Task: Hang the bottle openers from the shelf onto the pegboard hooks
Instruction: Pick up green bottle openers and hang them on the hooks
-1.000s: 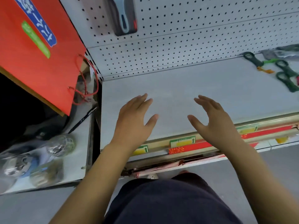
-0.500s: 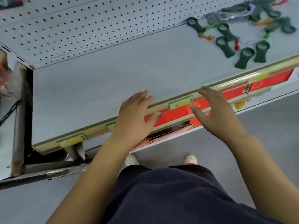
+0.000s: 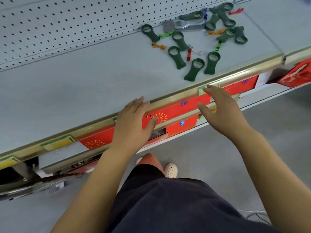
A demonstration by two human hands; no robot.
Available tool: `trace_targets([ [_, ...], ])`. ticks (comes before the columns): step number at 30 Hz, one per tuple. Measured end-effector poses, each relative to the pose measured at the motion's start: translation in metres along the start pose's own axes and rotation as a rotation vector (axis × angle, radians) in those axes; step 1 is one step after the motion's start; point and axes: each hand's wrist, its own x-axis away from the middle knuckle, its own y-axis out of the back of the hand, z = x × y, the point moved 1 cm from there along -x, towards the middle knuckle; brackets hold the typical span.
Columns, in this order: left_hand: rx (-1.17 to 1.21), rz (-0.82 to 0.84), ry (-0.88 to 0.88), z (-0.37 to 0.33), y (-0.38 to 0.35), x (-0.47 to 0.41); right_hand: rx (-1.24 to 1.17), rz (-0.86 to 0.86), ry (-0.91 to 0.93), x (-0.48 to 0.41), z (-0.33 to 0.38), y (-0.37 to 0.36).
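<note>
On the grey shelf I can see the green bottle openers. They lie in a loose bunch on the right, from the pegboard out to the front edge. Little red and orange clips lie among them. The left hand is flat over the shelf's front edge, fingers straight, holding nothing. The right hand is beside it, fingers spread wide, holding nothing too. It is near the closest opener but not touching it.
</note>
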Motion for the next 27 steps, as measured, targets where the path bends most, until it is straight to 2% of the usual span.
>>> trace_targets([
  [4,-0.009,0.024,-0.017,-0.008,-0.003,-0.029,-0.050,-0.082,-0.042,-0.037,-0.010,0.005],
  [10,-0.042,0.037,-0.060,-0.013,-0.004,-0.103,-0.119,-0.191,-0.271,-0.120,-0.019,0.008],
  [15,-0.012,0.009,-0.123,-0.014,-0.003,-0.159,-0.031,-0.093,-0.458,-0.171,-0.023,0.005],
  [19,-0.047,0.011,-0.143,-0.020,0.002,-0.197,-0.196,-0.071,-0.573,-0.196,-0.031,0.009],
  [24,-0.010,-0.007,-0.138,-0.044,0.009,-0.247,-0.284,-0.010,-0.604,-0.210,-0.048,0.017],
  [27,0.077,-0.017,-0.032,-0.062,0.009,-0.286,-0.306,0.013,-0.566,-0.215,-0.057,0.020],
])
